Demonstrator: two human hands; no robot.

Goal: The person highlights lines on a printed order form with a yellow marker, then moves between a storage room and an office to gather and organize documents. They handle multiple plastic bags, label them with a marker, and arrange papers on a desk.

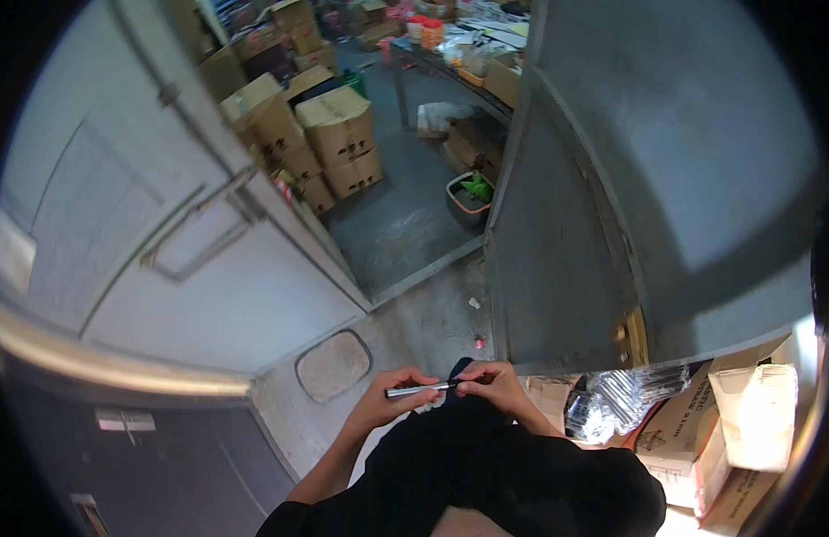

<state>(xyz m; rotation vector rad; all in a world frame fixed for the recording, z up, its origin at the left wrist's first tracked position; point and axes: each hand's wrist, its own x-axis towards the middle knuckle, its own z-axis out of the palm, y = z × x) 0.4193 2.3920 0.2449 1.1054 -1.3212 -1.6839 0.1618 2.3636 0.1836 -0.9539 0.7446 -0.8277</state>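
My left hand (395,400) grips the silver barrel of a pen (414,390) held level in front of my body. My right hand (489,380) pinches the pen's dark end, thumb and fingers closed on it. Both hands meet just above my dark-clothed legs (486,474), over a grey concrete floor (432,322). I cannot tell whether the dark end is a cap or the tip.
An open grey door (602,224) stands to the right, a pale door (164,224) to the left. Beyond the doorway are stacked cardboard boxes (343,143), a basin with green items (471,197) and a cluttered table (468,54). Cartons (728,430) and clear plastic packets (611,398) sit at the lower right.
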